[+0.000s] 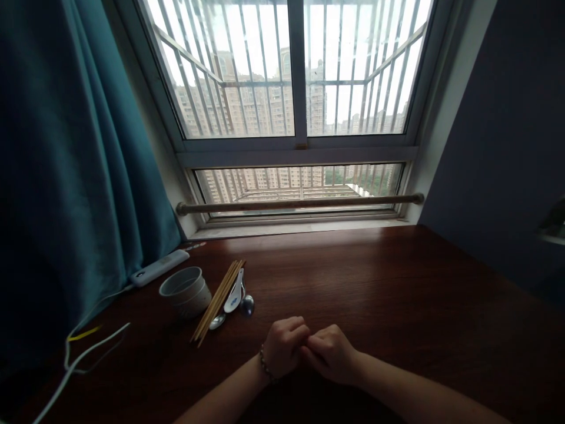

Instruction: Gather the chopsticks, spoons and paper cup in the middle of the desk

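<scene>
Head view | our left hand (pixel 286 346) and right hand (pixel 333 354) meet, fingers curled closed, no held object visible | chopsticks (pixel 219 302), white soup spoon (pixel 233 299), two metal spoons (pixel 248 304) at ten o'clock | we judge: bunched so close, a careless reach could scatter the chopsticks.

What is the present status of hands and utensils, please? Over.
Left hand, right hand: together, both curled. Chopsticks and three spoons: left of hands, untouched. White cup upright beyond chopsticks, not blocking spoons.
</scene>
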`<state>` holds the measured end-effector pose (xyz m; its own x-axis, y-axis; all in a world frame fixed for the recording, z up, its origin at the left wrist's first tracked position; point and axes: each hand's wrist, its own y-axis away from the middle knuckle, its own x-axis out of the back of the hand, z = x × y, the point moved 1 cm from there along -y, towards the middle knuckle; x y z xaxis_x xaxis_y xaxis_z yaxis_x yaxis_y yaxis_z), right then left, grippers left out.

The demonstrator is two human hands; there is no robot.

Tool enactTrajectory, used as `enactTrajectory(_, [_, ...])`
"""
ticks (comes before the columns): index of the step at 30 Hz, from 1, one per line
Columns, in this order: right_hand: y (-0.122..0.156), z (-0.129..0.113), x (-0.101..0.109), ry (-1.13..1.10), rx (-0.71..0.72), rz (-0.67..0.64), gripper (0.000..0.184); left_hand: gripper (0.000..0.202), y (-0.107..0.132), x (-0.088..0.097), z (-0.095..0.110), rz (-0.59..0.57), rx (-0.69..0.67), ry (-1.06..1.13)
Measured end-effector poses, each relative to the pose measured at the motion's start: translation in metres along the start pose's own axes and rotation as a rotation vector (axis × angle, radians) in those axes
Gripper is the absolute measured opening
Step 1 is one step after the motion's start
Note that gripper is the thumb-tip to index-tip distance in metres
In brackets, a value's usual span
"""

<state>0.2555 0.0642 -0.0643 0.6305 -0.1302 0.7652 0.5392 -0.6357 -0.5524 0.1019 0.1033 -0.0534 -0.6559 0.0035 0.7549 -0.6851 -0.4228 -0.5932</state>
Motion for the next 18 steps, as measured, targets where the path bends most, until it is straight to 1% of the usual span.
enactTrajectory(3, [0.001,0.001,-0.002,-0.002,0.001,0.012,0.026,0.026,0.002,-0.004,-0.004,0.007,0.093,0.161])
enactTrajectory(5, [0.001,0.001,-0.003,0.0,-0.003,0.005,0.026,0.031,0.004,-0.009,-0.009,0.024,0.135,0.221])
enactTrajectory(7, [0.001,0.001,-0.003,0.006,-0.008,-0.001,0.027,0.035,0.007,-0.013,-0.014,0.024,0.149,0.217])
enactTrajectory(11, [0.001,0.001,-0.003,0.023,-0.021,-0.009,0.029,0.03,0.007,-0.015,-0.016,0.045,0.116,0.129])
enactTrajectory(14, [0.001,0.0,-0.002,0.016,-0.022,-0.01,0.029,0.023,0.003,-0.012,-0.013,0.073,0.036,0.066])
enactTrajectory(16, [0.001,0.0,-0.002,0.006,-0.018,-0.009,0.028,0.019,0.002,-0.011,-0.012,0.066,-0.026,0.06])
enactTrajectory(18, [0.001,0.0,-0.001,-0.002,-0.019,-0.012,0.027,0.018,0.003,-0.012,-0.013,0.043,-0.048,0.08])
